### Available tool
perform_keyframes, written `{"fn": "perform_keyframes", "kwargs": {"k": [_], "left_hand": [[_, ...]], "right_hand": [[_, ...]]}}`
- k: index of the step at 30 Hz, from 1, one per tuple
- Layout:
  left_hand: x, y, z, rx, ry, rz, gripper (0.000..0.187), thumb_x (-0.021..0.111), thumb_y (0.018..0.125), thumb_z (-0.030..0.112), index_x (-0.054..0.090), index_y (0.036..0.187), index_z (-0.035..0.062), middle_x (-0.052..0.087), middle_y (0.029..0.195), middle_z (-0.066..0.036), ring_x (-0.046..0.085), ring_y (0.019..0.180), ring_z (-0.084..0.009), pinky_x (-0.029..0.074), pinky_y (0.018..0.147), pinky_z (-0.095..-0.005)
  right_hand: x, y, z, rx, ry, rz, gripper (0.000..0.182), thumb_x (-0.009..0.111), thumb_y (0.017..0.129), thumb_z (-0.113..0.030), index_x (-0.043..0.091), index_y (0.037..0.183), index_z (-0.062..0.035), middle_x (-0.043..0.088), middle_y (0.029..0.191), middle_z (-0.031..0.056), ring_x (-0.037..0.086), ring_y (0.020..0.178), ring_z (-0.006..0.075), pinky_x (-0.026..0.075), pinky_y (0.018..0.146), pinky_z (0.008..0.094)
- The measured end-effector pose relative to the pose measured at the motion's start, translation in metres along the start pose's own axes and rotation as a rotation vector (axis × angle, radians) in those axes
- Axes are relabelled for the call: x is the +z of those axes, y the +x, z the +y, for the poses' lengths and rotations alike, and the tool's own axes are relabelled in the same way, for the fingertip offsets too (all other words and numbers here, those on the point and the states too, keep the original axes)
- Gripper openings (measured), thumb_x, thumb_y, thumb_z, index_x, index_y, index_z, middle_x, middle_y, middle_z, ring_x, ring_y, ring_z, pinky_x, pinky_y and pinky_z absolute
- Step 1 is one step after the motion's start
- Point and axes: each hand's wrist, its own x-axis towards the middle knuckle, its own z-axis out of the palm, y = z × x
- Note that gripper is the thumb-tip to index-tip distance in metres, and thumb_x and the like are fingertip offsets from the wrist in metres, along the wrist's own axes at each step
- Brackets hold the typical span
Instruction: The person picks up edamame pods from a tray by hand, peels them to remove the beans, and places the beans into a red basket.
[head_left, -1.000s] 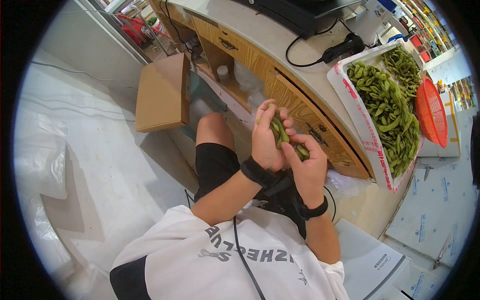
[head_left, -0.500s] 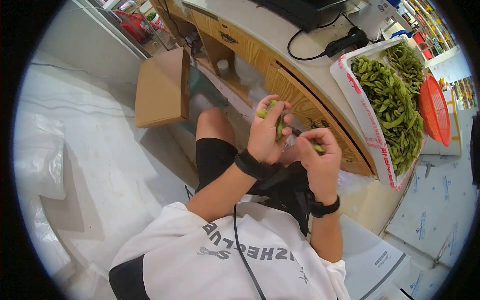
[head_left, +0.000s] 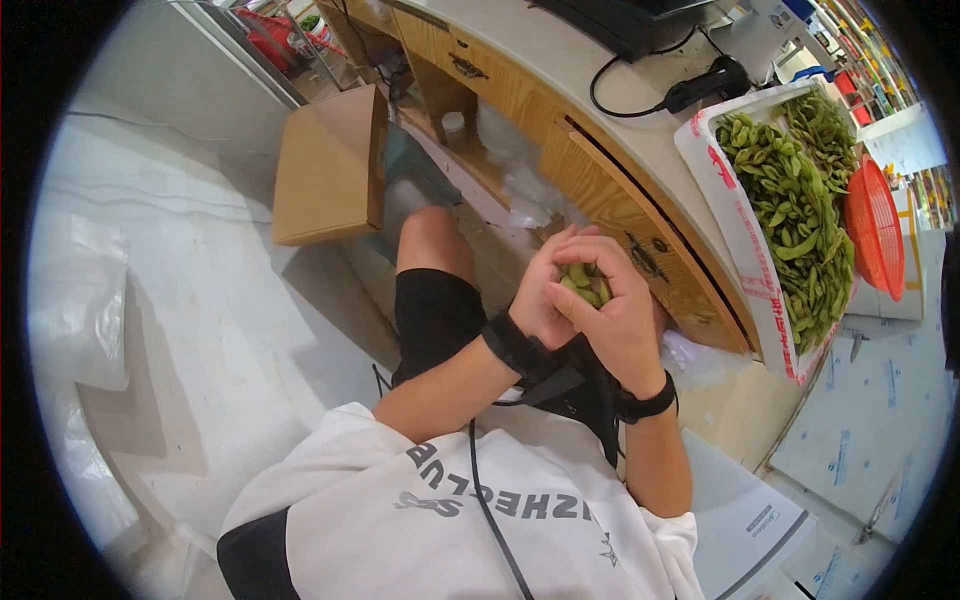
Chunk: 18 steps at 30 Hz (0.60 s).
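Note:
My left hand (head_left: 540,295) and my right hand (head_left: 622,312) are cupped together above my lap. Between them lie several green edamame pods (head_left: 588,284), partly covered by the curled fingers and palms. Fingers of both hands meet at the top of the cup, and my right thumb rests across the front of the pods. To the right, a white foam box (head_left: 722,215) stands on the counter, heaped with more edamame pods (head_left: 785,215).
A red plastic basket (head_left: 874,228) leans at the foam box's right side. The wooden cabinet (head_left: 600,190) runs in front of my knees. A cardboard box (head_left: 328,165) stands on the left, and a white appliance (head_left: 745,515) is at lower right.
My hands were apart, each with pods in its fingers. Now the right hand has moved left against the left hand, and the pods are gathered between both palms.

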Motion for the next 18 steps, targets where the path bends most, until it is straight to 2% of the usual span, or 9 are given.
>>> {"fn": "perform_keyframes", "kwargs": {"k": [4,5,8,11,14,16,18], "left_hand": [[-0.005,-0.001,-0.003,0.085,-0.008,-0.010,0.028,0.047,0.099,0.033,0.052,0.118,0.0123,0.062,0.097,-0.003,0.063,0.090,-0.0173,0.053,0.078,-0.0319],[-0.007,0.001,0.001,0.048,-0.024,-0.020,0.026,0.048,0.099,0.032,0.053,0.115,0.0121,0.061,0.095,-0.003,0.062,0.087,-0.0165,0.053,0.075,-0.0315],[-0.004,0.006,0.015,-0.012,-0.076,-0.030,0.020,0.051,0.099,0.028,0.053,0.109,0.0115,0.058,0.089,-0.003,0.061,0.080,-0.0139,0.054,0.066,-0.0291],[0.011,0.003,0.021,-0.004,-0.176,-0.014,0.016,0.054,0.098,0.025,0.052,0.104,0.0106,0.055,0.084,-0.002,0.058,0.073,-0.0119,0.052,0.060,-0.0248],[0.005,0.010,0.029,-0.033,-0.302,-0.040,0.014,0.055,0.097,0.022,0.051,0.103,0.0097,0.053,0.084,-0.002,0.056,0.074,-0.0113,0.051,0.058,-0.0215],[0.001,0.010,0.034,-0.040,-0.319,-0.042,0.013,0.055,0.097,0.020,0.051,0.104,0.0096,0.053,0.085,-0.002,0.055,0.076,-0.0110,0.051,0.058,-0.0203],[0.005,0.008,0.032,0.047,-0.260,-0.022,0.014,0.054,0.097,0.019,0.050,0.107,0.0093,0.052,0.088,-0.003,0.055,0.078,-0.0112,0.051,0.059,-0.0210]], "right_hand": [[0.005,0.003,-0.006,-0.044,0.074,0.007,0.031,0.072,0.074,-0.002,0.062,0.103,-0.0022,0.060,0.110,0.0048,0.055,0.096,0.0132,0.043,0.085,0.0249],[0.005,0.003,-0.007,-0.049,0.088,0.011,0.032,0.072,0.074,-0.002,0.062,0.104,-0.0025,0.060,0.111,0.0044,0.055,0.096,0.0130,0.043,0.085,0.0245],[0.002,-0.001,-0.013,0.098,0.217,0.060,0.032,0.074,0.074,-0.001,0.061,0.104,-0.0018,0.059,0.103,0.0058,0.055,0.093,0.0133,0.044,0.083,0.0250],[0.002,0.001,-0.008,-0.071,0.328,0.200,0.026,0.072,0.079,-0.001,0.061,0.102,-0.0005,0.059,0.100,0.0035,0.054,0.084,0.0089,0.044,0.074,0.0203],[-0.009,-0.010,-0.021,0.255,0.319,0.302,0.020,0.071,0.083,-0.003,0.060,0.100,-0.0001,0.059,0.094,0.0013,0.053,0.076,0.0063,0.043,0.067,0.0180],[-0.011,-0.012,-0.018,0.345,0.251,0.199,0.018,0.070,0.085,-0.006,0.059,0.097,0.0003,0.059,0.089,-0.0004,0.054,0.075,0.0048,0.044,0.066,0.0183],[-0.008,-0.016,-0.001,0.392,0.204,0.081,0.018,0.071,0.085,-0.005,0.059,0.096,0.0006,0.059,0.088,0.0000,0.054,0.076,0.0046,0.045,0.066,0.0193]]}}
